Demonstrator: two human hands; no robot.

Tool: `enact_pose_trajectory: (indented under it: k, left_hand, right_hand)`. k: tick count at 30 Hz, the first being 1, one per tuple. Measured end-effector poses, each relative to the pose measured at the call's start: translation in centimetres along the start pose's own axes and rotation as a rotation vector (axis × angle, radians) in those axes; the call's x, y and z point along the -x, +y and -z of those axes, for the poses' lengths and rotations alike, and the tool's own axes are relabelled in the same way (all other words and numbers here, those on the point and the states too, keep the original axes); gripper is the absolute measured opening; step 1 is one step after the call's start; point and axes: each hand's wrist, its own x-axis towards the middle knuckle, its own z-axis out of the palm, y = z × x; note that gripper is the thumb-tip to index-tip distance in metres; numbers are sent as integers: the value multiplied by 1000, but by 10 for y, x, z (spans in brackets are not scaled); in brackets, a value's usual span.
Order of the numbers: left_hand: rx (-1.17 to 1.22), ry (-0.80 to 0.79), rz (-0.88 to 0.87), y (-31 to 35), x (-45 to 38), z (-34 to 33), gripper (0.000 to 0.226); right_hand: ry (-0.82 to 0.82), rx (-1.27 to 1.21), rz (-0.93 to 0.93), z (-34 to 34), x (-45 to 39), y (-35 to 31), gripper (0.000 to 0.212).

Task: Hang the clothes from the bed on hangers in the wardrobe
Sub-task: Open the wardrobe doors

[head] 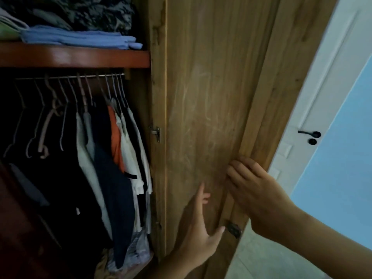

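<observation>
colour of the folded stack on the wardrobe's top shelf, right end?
Light blue folded stack, head view.

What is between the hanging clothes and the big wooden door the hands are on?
In the head view, the wardrobe's upright wooden side post with a small metal hinge stands between the hanging clothes and the open door.

A tan wooden door (211, 117) shows pale scratch marks. The shelf (80, 58) is reddish brown, holding a light blue folded cloth (80, 38) and a dark mottled fabric (90, 15). Below hang navy (114, 188), orange (115, 137) and white (130, 154) garments on pale hangers (48, 125). A white room door (314, 109) has a black handle (310, 134).
</observation>
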Motion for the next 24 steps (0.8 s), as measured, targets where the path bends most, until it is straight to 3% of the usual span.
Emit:
enact_pose_trajectory:
  k: [3,5,8,10,13,15,18,21,24]
  left_hand:
    - [-308,-65,-59,-8,7,78,104]
    - [-516,-132,-109,-8,4,130,103]
    - [-787,-234,-197,-8,-2,205,102]
    - [-1058,-266,-364,-6,-6,251,101]
    - [-1400,-337,-445,5,-10,313,84]
    - [-1595,-384,-404,17,-10,349,75]
    - [-1824,-436,-251,30,-5,394,83]
    - [-1993,-540,-64,47,-4,427,91]
    - [-2115,-534,46,55,-7,454,97]
  right_hand:
    - [-90,-107,-138,11,-20,-26,49]
    - [-170,-224,-187,23,-43,-42,59]
    - [-312,-577,-195,33,-78,-65,64]
    - [-280,-832,-203,32,-102,-83,62]
    - [-223,-1042,-173,34,-142,-114,61]
    - [-155,-1175,-182,42,-170,-138,57]
    - [-74,-1416,-194,59,-213,-179,58]
    - [-112,-1642,-164,72,-257,-221,74]
    - [-174,-1750,-157,88,-296,-262,98]
